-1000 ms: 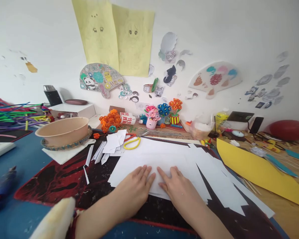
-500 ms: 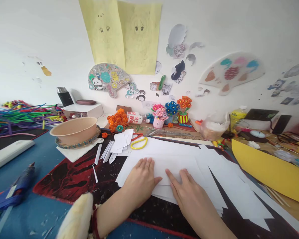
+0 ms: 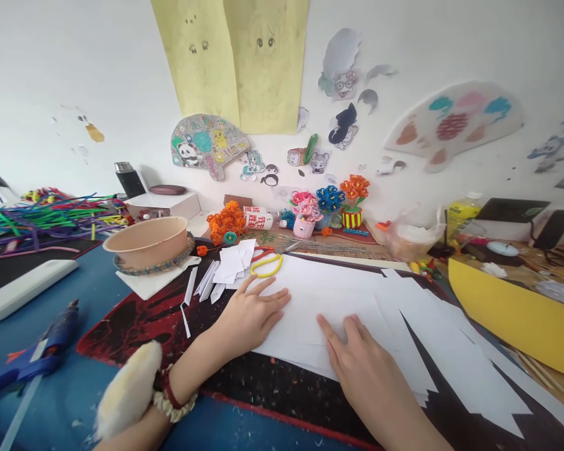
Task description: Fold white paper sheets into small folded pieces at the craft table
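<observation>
White paper sheets [image 3: 338, 282] lie overlapping on a black and red mat [image 3: 244, 391]. My left hand [image 3: 254, 310] rests on the left part of the paper, its fingers spread toward the yellow-handled scissors [image 3: 267, 266]. My right hand [image 3: 357, 351] lies on the near part of the sheets, index finger stretched out on the paper and the other fingers partly bent. Neither hand grips anything. Small cut paper pieces [image 3: 232, 263] are piled left of the scissors. A fluffy pale band and a scrunchie circle my left wrist.
A beige basin [image 3: 145, 241] stands at the left, with a blue glue gun [image 3: 42, 354] and a white box-like bar [image 3: 28, 291] nearby. Pipe-cleaner flowers [image 3: 305, 213] stand along the back. A yellow sheet [image 3: 512, 316] and a plastic bag [image 3: 413, 232] lie at the right.
My left hand has shifted left and slightly up across the paper, its fingers spreading. My right hand stays nearly in place. The view has moved slightly.
</observation>
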